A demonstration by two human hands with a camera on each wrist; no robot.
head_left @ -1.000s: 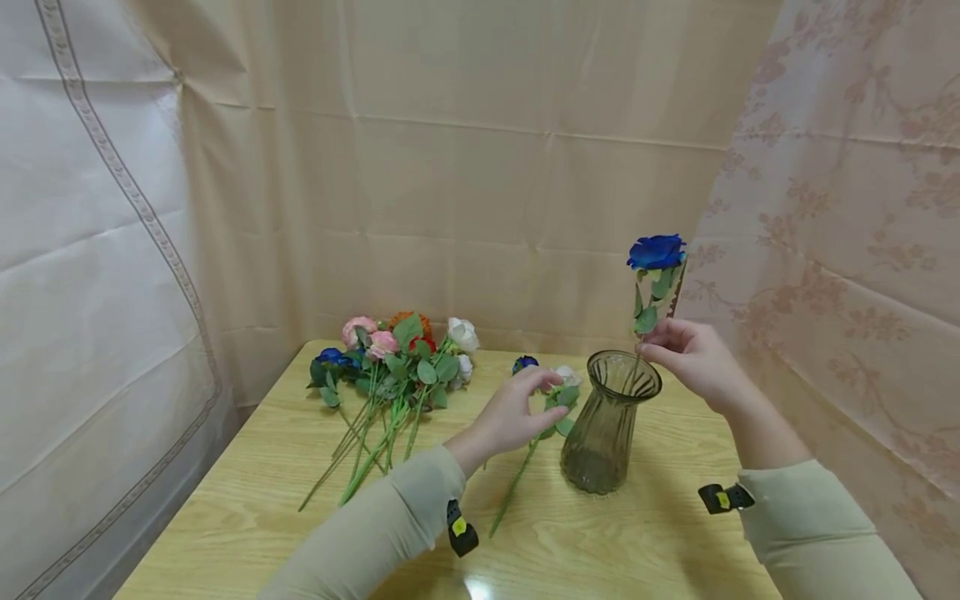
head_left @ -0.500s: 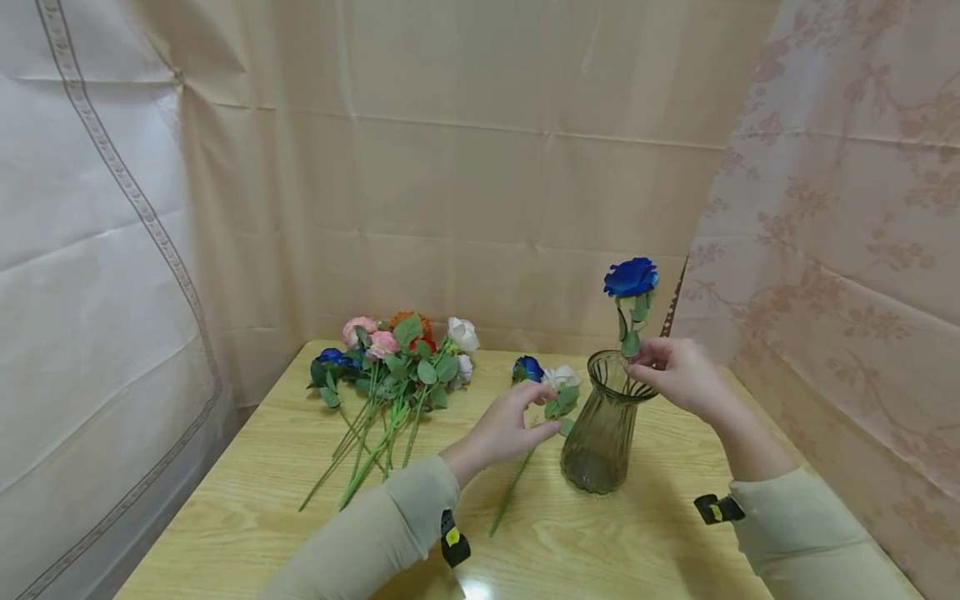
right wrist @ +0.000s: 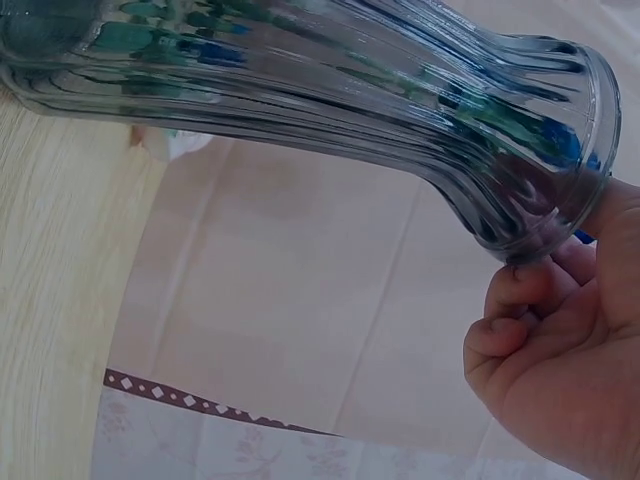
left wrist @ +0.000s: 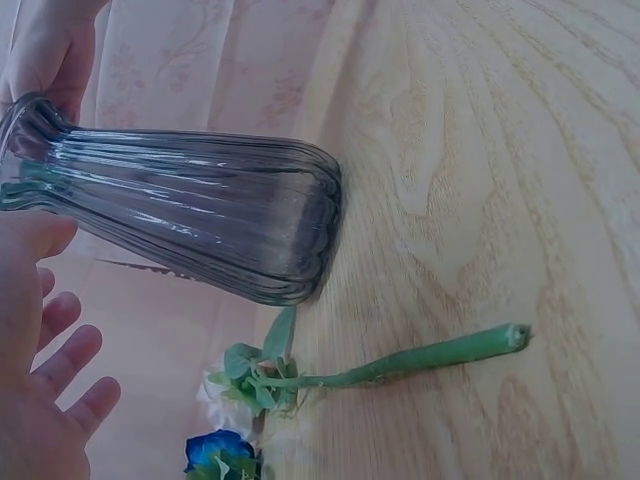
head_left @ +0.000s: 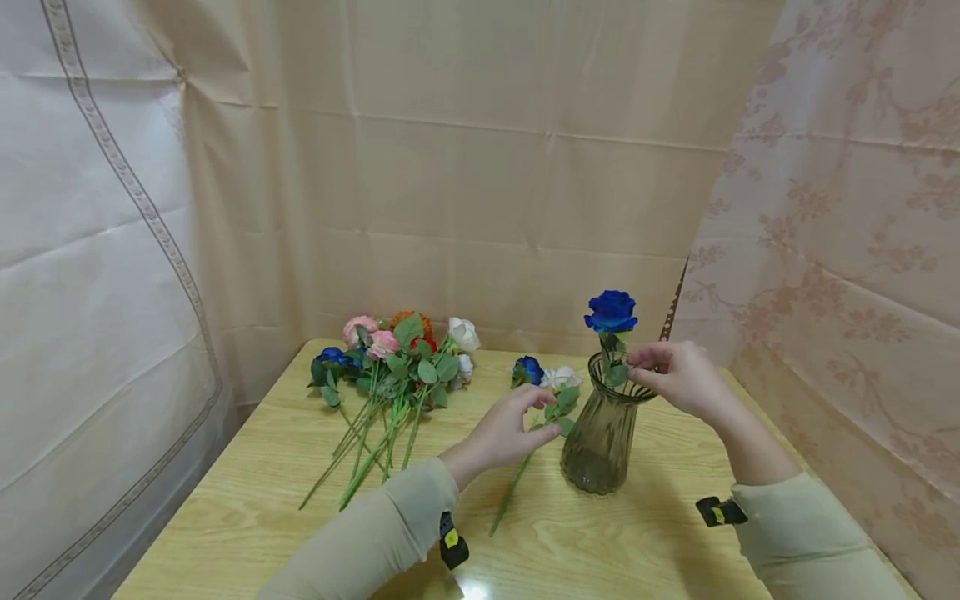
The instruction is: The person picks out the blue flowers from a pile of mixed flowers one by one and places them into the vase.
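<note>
The ribbed glass vase (head_left: 600, 450) stands upright on the table. A blue rose (head_left: 611, 312) has its stem down inside it, and its bloom rises above the mouth with leaves at the rim. My right hand (head_left: 686, 379) pinches the rose at the vase's rim; the right wrist view shows that hand (right wrist: 570, 340) with curled fingers there, stem and leaves visible through the glass. Left of the vase, my left hand (head_left: 498, 429) holds nothing, its fingers loosely spread. Beyond it lie a white rose (head_left: 561, 378) and another blue rose (head_left: 528, 370).
A pile of artificial flowers (head_left: 405, 358), pink, orange, red, white and blue, lies at the table's back left, stems toward the front. Beige curtain (head_left: 480, 183) hangs right behind the wooden table (head_left: 247, 517). Patterned cloth (head_left: 847, 317) closes off the right side.
My right hand has moved left and down to the vase's mouth, and the blue rose has sunk deeper into the vase. My left hand has shifted slightly left and down.
</note>
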